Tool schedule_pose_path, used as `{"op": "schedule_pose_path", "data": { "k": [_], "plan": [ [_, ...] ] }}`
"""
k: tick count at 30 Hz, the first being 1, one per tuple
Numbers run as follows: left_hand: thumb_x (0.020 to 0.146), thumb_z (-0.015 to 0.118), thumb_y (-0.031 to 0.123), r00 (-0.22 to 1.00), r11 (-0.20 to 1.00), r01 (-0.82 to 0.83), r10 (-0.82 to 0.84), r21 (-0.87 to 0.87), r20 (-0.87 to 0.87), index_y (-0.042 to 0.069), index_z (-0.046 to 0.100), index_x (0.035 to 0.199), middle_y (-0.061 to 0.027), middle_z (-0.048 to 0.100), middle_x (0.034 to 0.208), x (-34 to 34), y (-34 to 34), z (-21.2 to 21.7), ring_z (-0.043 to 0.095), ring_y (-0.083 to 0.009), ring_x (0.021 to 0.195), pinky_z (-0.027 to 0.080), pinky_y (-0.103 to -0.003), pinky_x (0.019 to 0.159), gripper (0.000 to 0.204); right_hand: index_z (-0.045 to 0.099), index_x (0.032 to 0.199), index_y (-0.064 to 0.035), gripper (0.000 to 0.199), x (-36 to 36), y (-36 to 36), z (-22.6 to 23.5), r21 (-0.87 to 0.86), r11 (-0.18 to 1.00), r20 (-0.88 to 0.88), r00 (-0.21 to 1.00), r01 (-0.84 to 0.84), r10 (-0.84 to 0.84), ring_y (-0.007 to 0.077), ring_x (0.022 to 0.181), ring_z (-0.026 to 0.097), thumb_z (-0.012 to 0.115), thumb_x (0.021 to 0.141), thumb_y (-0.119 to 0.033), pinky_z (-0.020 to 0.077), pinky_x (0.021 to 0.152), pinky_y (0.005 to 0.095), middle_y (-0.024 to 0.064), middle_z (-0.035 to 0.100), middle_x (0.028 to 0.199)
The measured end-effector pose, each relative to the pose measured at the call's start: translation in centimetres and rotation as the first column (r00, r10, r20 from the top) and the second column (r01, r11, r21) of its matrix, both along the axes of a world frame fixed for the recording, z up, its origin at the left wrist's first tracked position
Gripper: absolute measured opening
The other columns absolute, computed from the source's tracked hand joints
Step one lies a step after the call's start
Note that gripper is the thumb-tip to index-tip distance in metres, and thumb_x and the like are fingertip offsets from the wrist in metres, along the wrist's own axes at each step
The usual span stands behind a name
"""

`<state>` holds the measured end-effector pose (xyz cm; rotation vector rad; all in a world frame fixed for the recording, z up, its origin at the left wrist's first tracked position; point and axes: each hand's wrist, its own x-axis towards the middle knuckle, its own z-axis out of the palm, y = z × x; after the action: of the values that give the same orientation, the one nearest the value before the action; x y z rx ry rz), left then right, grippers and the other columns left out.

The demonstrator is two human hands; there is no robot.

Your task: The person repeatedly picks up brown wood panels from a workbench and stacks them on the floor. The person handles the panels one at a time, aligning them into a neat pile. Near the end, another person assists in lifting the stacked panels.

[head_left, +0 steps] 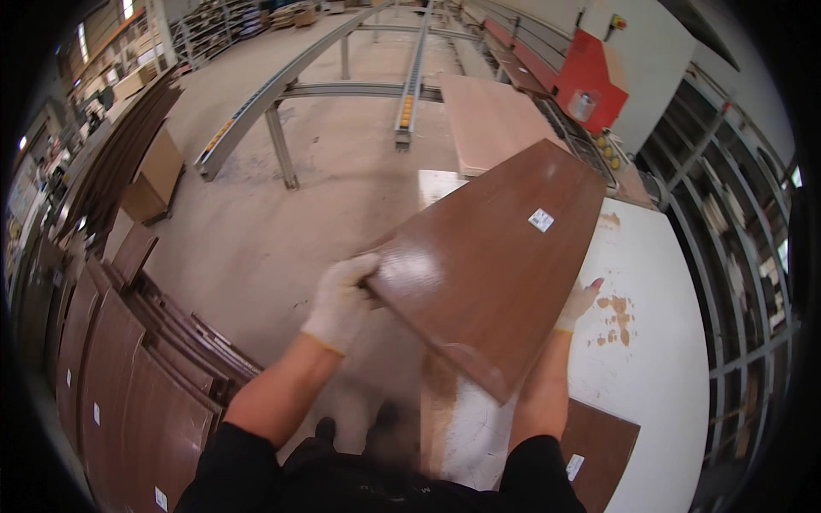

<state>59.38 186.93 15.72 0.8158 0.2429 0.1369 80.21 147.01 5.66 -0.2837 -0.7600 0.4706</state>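
A workshop with a dusty concrete floor (pixel 248 231) is seen from above, with clock positions taken from the centre of the view. The floor is crossed, from 11 to 12 o'clock, by a metal conveyor frame (pixel 278 81) fitted with small rollers. At 3 o'clock the scene is bounded by a tall metal rack (pixel 717 374). Between 1 and 2 o'clock a red machine guard (pixel 590 81) is placed beside a pale pinkish-brown board (pixel 496 111).

From 3 to 5 o'clock the space is filled by a white worktable (pixel 663 282), marked with brown patches (pixel 620 321). Above its left edge, from the centre towards 1 o'clock, a glossy dark-brown wood-grain panel (pixel 487 256) is held tilted; a white label (pixel 540 220) is stuck on its upper face. At 8 o'clock the panel's left edge is clamped in the gloved left hand (pixel 339 295). Just past 3 o'clock the gloved right hand (pixel 578 305) is placed by the right edge, partly hidden; whether its fingers are closed on the panel cannot be told.

Between 4 and 5 o'clock a smaller brown panel (pixel 603 449) is laid on the worktable. Between 8 and 9 o'clock many similar brown panels (pixel 111 368) are stacked on edge.
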Motion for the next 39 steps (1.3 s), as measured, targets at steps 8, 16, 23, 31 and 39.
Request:
{"op": "schedule_pose_path", "data": {
  "k": [8, 16, 23, 31, 39],
  "plan": [
    [0.094, 0.067, 0.012, 0.891, 0.888, -0.453, 0.449, 0.078, 0.072, -0.003, 0.072, 0.11, -0.0098, 0.075, 0.108, -17.7, 11.5, 6.4, 0.072, -0.0205, 0.099, 0.057, -0.035, 0.093, 0.023, 0.061, 0.133, -0.0001, 0.053, -0.3, 12.5, 1.1, -0.58, 0.686, -0.347, 0.628, 0.44, -0.697, 0.0337, 0.124, 0.061, 0.057, 0.095, -0.036, 0.0485, 0.108, 0.0463, 0.0165, 0.065, 0.134],
    [0.099, 0.067, 0.023, 0.676, 0.569, -0.545, 0.733, 0.615, -0.078, 0.003, 0.069, 0.115, -0.0021, 0.069, 0.105, -47.5, 12.5, 6.6, 0.062, -0.0121, 0.099, 0.05, -0.029, 0.09, 0.026, 0.05, 0.144, 0.0037, 0.062, -22.8, 32.4, 6.9, -0.299, 0.953, -0.474, 0.86, 0.045, -0.189, 0.0347, 0.131, 0.057, 0.061, 0.088, -0.023, 0.0513, 0.109, 0.051, 0.0191, 0.057, 0.143],
    [0.096, 0.076, 0.034, 0.045, 0.189, -0.705, 0.974, 0.683, -0.223, 0.002, 0.072, 0.1, -0.0048, 0.073, 0.099, -73.8, 17.6, 4.3, 0.067, -0.0124, 0.085, 0.054, -0.031, 0.077, 0.033, 0.067, 0.123, -0.001, 0.04, -40.6, 48.2, 8.8, -0.458, 0.838, -0.424, 0.902, -0.295, 0.086, 0.0309, 0.116, 0.065, 0.063, 0.092, -0.026, 0.0529, 0.103, 0.0468, 0.0133, 0.069, 0.125],
    [0.1, 0.06, 0.048, -0.354, 0.256, 0.252, 0.922, 0.933, -0.158, 0.007, 0.071, 0.134, -0.0131, 0.076, 0.124, -94.2, 27.1, 5.5, 0.071, -0.0215, 0.11, 0.05, -0.032, 0.097, 0.054, 0.062, 0.114, -0.0051, 0.025, -59.5, 67.4, 5.1, -0.411, 0.611, -0.664, 0.681, -0.677, 0.308, 0.0338, 0.117, 0.065, 0.065, 0.089, -0.004, 0.0529, 0.106, 0.0537, 0.0129, 0.068, 0.121],
    [0.094, 0.057, 0.068, -0.31, 0.178, 0.294, 0.947, 0.939, -0.082, -0.004, 0.073, 0.12, -0.0299, 0.074, 0.112, -102.5, 33.9, 1.2, 0.073, -0.041, 0.103, 0.052, -0.046, 0.093, 0.078, 0.056, 0.108, -0.0029, 0.012, -67.3, 72.8, 5.0, -0.577, 0.499, -0.706, 0.702, -0.647, 0.094, 0.0403, 0.126, 0.056, 0.057, 0.095, -0.002, 0.0479, 0.11, 0.0662, 0.0196, 0.056, 0.132]
  ]
}}
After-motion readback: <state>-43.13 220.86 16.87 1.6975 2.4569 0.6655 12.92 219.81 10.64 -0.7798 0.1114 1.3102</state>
